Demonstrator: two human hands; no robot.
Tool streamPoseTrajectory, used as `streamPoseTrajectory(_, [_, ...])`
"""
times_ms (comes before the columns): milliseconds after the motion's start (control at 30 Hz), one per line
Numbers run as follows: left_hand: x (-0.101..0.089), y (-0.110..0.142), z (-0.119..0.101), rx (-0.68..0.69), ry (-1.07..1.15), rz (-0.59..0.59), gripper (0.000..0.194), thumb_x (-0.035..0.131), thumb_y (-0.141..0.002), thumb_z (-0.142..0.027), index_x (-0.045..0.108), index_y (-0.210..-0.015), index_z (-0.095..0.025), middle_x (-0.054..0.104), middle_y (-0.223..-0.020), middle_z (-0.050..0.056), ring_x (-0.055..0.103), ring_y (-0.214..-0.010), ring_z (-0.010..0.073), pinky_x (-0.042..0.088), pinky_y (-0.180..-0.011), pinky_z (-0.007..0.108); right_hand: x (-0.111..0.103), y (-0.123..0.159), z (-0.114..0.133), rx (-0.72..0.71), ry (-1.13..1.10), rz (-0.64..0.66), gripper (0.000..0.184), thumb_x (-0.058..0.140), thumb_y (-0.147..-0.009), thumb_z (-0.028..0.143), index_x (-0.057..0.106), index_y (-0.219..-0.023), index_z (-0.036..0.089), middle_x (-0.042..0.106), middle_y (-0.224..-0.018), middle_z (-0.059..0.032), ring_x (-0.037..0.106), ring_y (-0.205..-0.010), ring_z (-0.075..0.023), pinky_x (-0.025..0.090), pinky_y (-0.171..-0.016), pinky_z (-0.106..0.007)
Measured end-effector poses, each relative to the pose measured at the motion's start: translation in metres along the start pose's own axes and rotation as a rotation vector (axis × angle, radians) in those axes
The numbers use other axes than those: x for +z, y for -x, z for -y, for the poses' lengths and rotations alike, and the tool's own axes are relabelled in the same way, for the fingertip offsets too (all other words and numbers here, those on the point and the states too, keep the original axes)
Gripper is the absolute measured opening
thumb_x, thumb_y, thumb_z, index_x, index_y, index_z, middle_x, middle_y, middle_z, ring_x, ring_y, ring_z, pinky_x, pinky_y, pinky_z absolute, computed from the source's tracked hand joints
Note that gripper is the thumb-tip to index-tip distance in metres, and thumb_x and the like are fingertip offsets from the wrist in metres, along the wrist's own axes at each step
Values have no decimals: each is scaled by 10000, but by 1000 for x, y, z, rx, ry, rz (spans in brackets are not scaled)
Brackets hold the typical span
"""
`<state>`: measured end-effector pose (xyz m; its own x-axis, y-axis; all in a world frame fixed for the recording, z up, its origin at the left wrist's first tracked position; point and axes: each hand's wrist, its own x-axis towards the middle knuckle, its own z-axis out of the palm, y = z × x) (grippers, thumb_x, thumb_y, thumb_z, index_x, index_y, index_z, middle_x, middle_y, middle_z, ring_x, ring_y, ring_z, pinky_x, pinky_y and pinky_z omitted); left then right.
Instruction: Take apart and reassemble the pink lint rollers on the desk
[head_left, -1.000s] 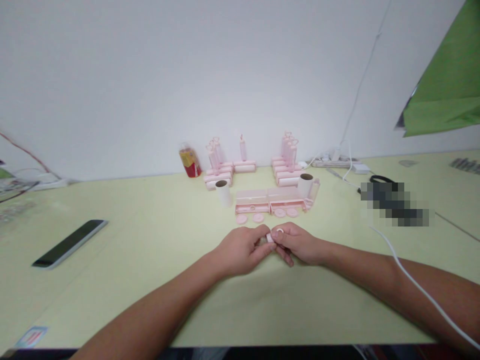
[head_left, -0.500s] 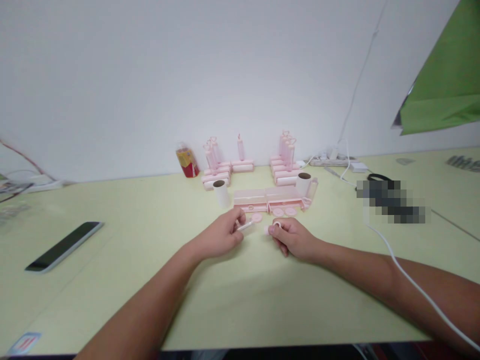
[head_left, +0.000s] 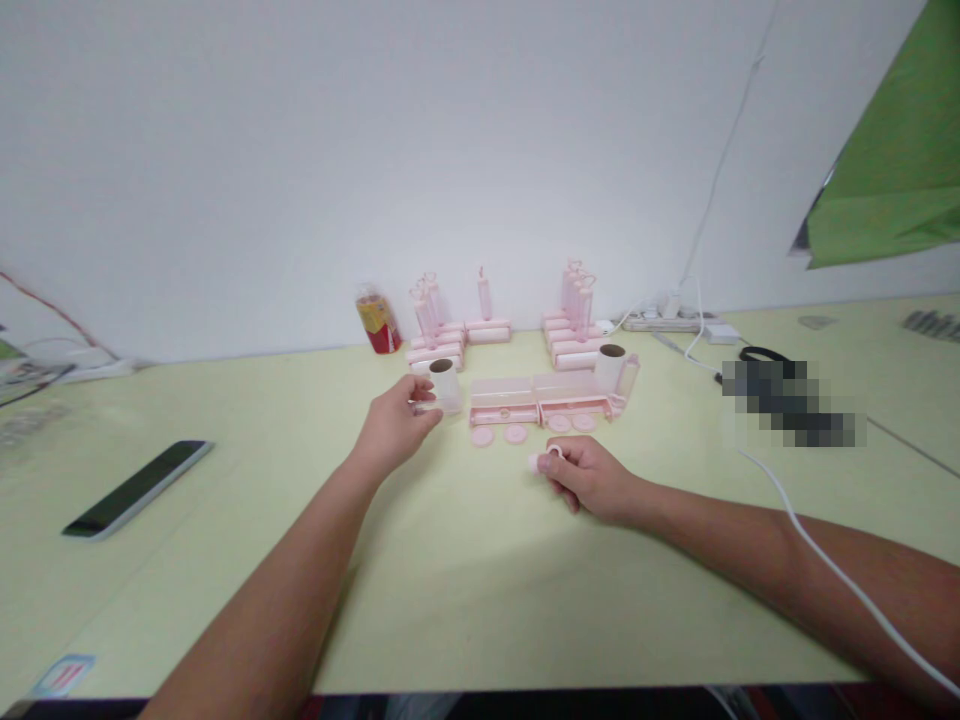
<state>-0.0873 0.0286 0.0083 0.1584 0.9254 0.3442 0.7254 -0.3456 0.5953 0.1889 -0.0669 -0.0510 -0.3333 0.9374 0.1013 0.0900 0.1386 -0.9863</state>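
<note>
My left hand (head_left: 396, 425) is closed around a small translucent tube-like piece (head_left: 426, 405), partly hidden by the fingers, right beside an upright white paper roll (head_left: 445, 385). My right hand (head_left: 589, 478) pinches a small pale pink cap with a ring-shaped loop (head_left: 553, 453) above the table. Between and beyond the hands lie two long pink cases (head_left: 503, 413) with their lids up. Several pink discs, one of them a round pink disc (head_left: 515, 434), rest in front of the cases. A second white roll (head_left: 610, 370) and a clear pink tube (head_left: 628, 376) stand at the right end.
Pink boxes with upright tubes stand in groups by the wall, left (head_left: 437, 345) and right (head_left: 577, 345). A red and yellow pouch (head_left: 378, 322) leans there. A phone (head_left: 139, 488) lies at left; a power strip (head_left: 671, 322) and a white cable (head_left: 810, 555) are at right.
My left hand has moved left and away from me, from near the discs to the left roll, with the tube-like piece. My right hand stays nearly still with the cap.
</note>
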Motion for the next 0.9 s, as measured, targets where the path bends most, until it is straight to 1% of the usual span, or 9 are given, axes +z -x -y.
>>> streamPoseTrajectory(67, [4, -1, 1, 11, -38, -57, 349, 659, -722, -316, 572, -1043, -213, 689, -970, 39, 644, -767, 169, 508, -693, 293, 0, 0, 0, 1, 3, 2, 411, 544, -882, 516, 440, -645, 197, 468, -507, 72, 429, -357, -64, 316, -361, -186])
streamPoseTrajectory(133, [7, -2, 0, 28, -71, -86, 355, 670, -718, -321, 563, -1040, -217, 692, -932, 25, 632, -732, 157, 489, -701, 287, 0, 0, 1, -2, 5, 9, 407, 543, -885, 510, 439, -647, 196, 472, -511, 71, 432, -359, -64, 318, -363, -186])
streamPoseTrajectory(233, [13, -3, -2, 30, -94, -98, 328, 660, -735, -331, 550, -1020, -212, 680, -909, 13, 607, -672, 132, 457, -662, 263, 0, 1, 1, -2, 2, 13, 403, 545, -888, 501, 441, -649, 195, 472, -517, 70, 432, -364, -63, 320, -364, -184])
streamPoseTrajectory(367, [23, -6, -2, 24, -52, -120, 315, 644, -757, -333, 524, -1020, -209, 667, -911, 8, 608, -663, 121, 447, -651, 251, 0, 1, -1, -3, -8, 12, 402, 548, -892, 496, 441, -650, 193, 468, -517, 71, 425, -364, -62, 319, -360, -181])
streamPoseTrajectory(533, [34, -9, -1, 35, 31, -82, 353, 656, -760, -322, 504, -1056, -207, 675, -1003, 34, 620, -662, 112, 465, -677, 258, 0, 0, -1, -5, -2, 16, 400, 546, -893, 497, 444, -653, 193, 469, -517, 70, 427, -363, -63, 322, -358, -182])
streamPoseTrajectory(700, [42, -6, -3, 67, -37, -68, 306, 627, -802, -327, 511, -1061, -214, 691, -1000, 40, 635, -688, 137, 458, -679, 269, -1, 0, -1, -11, -1, 17, 393, 550, -896, 482, 442, -654, 193, 470, -522, 70, 425, -362, -61, 319, -354, -180])
streamPoseTrajectory(900, [48, -4, -3, 0, -117, -75, 262, 633, -805, -336, 513, -1015, -233, 709, -961, 20, 634, -656, 149, 440, -623, 265, 0, 1, -2, -10, -18, 14, 383, 551, -902, 468, 442, -661, 192, 470, -516, 73, 420, -359, -59, 313, -349, -174])
